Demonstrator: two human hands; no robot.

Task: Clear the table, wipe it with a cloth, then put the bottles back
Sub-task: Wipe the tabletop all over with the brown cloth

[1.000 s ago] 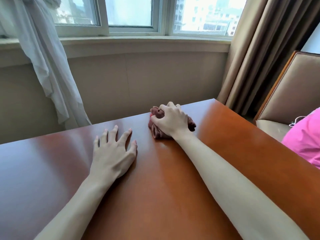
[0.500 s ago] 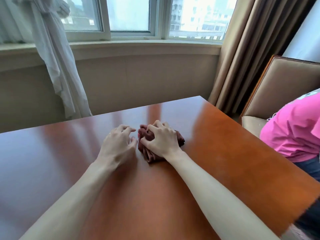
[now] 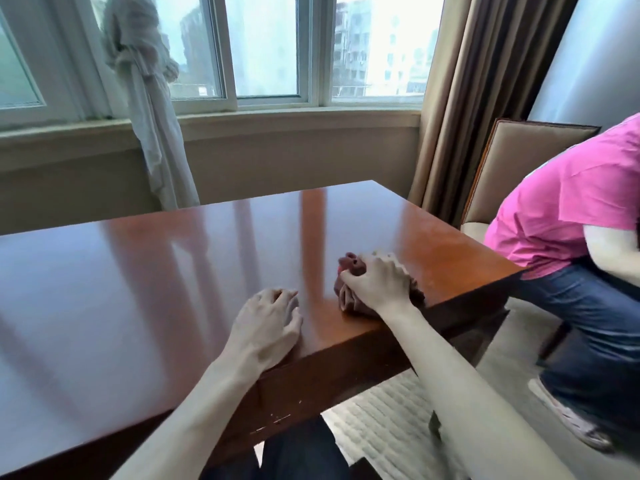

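Cloth (image 3: 349, 292) sits bunched near the table's (image 3: 138, 289) front right corner, its long way running front to back; right hand (image 3: 379, 284) grips it with curled fingers. Left hand (image 3: 268, 327) rests beside it, fingers loosely bent, holding nothing; both have slid toward the near edge.

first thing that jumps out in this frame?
The right hand gripping a bunched reddish cloth near the right end of the glossy table. The left hand rests by the near edge, fingers curled. A person in pink sits at far right.
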